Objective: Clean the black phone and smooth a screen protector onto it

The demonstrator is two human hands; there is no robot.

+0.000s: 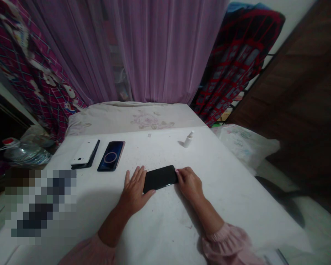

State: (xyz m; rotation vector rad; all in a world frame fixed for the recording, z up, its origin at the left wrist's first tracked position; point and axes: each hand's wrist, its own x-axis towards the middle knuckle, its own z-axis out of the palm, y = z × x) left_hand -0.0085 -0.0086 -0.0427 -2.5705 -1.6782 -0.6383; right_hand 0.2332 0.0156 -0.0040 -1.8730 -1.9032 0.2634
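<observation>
One bottle (188, 141); one phone (160, 179) between left hand (132, 192) (fingers spread), right hand (192, 184) (fingers curled, grip unclear).

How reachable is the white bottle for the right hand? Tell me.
Probably yes: nothing visible blocks the right hand from the white bottle ahead, though its fingers are at the black phone.

Beyond the glossy black rectangular phone (160, 179), white tablecloth (151, 152) leaves a lane — an upright white spray bottle (187, 141) bounds it beyond-right of the phone, a dark-blue, ring-marked phone (109, 157) beyond-left. The left hand (134, 189) blocks the black phone's left end, the right hand (189, 183) its right — its near side lies free.
</observation>
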